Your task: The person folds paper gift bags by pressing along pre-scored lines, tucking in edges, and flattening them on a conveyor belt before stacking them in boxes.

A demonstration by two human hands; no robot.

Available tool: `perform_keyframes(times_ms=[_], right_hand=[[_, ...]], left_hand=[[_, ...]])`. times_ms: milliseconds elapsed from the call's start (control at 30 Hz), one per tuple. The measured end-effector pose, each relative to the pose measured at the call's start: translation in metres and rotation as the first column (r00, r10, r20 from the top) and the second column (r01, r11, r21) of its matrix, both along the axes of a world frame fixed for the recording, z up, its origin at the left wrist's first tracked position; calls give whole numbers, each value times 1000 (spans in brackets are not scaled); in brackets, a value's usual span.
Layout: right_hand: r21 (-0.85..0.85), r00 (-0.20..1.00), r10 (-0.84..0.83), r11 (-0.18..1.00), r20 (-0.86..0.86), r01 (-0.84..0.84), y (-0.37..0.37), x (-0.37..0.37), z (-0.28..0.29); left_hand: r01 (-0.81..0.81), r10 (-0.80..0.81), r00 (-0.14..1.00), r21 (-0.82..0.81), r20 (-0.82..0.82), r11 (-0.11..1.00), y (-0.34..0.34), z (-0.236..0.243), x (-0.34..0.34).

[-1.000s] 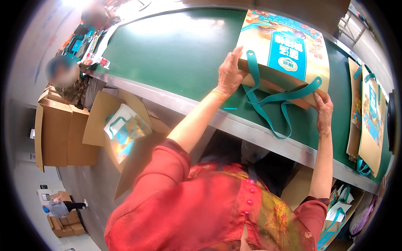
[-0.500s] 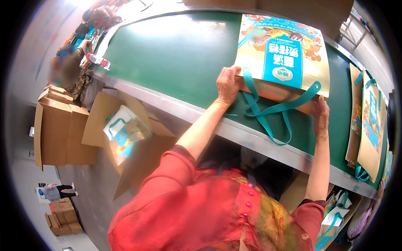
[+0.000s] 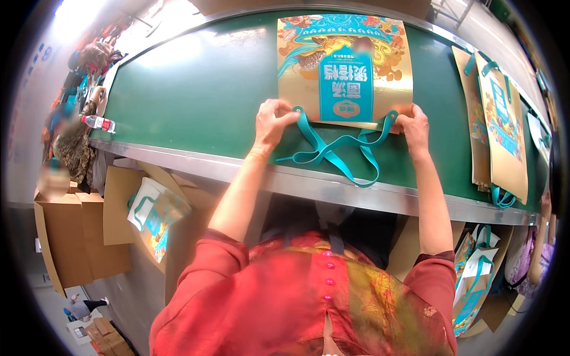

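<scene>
A gold paper gift bag [image 3: 300, 89] with a teal centre panel and colourful print lies flat on the green tabletop, its mouth edge toward me. Teal ribbon handles [image 3: 325, 149] hang from eyelets at that edge and trail loosely over the table toward the metal rim. My left hand [image 3: 272, 126] pinches the near left corner of the bag beside one ribbon end. At the opposite near corner, my right hand [image 3: 414, 127] grips the edge with thumb and fingers together.
More gold bags [image 3: 503, 130] stand stacked at the table's right. A plastic bottle [image 3: 100, 123] lies at the left end, near another person. Below the metal table edge [image 3: 208, 168] are an open carton [image 3: 122, 207] with a bag in it and, at right, several packed bags [image 3: 475, 285].
The bag's raised near side has gone down, so the bag now lies flat. My right hand has turned from resting along the side to gripping the corner. The view has shifted right.
</scene>
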State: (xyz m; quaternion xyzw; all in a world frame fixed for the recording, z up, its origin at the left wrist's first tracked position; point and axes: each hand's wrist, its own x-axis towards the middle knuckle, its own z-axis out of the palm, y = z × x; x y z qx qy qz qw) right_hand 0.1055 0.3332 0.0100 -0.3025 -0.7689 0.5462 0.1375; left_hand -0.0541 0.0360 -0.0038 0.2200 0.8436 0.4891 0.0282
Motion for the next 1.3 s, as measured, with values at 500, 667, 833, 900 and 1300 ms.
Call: perform_keyframes(times_ms=[500,667,833,900,1300], right_hand=[[-636,995,73,772,62,-17,13,-11,5],[-423,945,150,866,-292,-268,-12,7,49],[-235,884,208,915,-419,-327,-40,38,90],[-194,873,189,933,-449,-302,-49,54,95],[-106,944,91,986,-318,-131,-40,127,124]], left_hand=[[-124,150,986,-268,78,955,18,5,-25],[-27,-83,873,219,480,975,8,13,-27],[177,-436,729,470,528,865,-4,24,-27],[157,-517,710,608,478,778,4,32,-14],[175,-738,584,836,338,521,56,-6,-33]])
